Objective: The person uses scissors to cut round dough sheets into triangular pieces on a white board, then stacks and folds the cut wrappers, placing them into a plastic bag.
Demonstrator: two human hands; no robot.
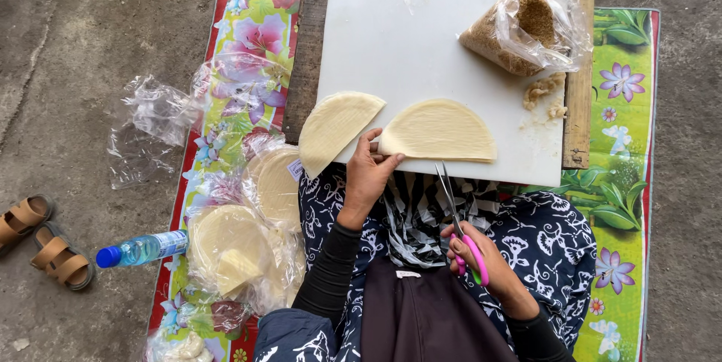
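Note:
My left hand (368, 174) rests at the near edge of a white cutting board (421, 46), its fingers pinching the left corner of a pale half-round wrapper (440, 130). A second half-round wrapper (335, 127) lies to the left, hanging over the board's corner. My right hand (481, 257) is down by my lap and grips scissors with pink and green handles (459, 219), blades nearly closed and pointing up towards the board.
A clear bag of brown crumbly filling (519, 31) lies on the board's far right, with loose bits (545, 95) beside it. Bags of round wrappers (241, 249), a plastic bottle (143, 249) and empty plastic (150, 125) sit left on a floral mat (624, 181). Sandals (41, 242) lie on the concrete.

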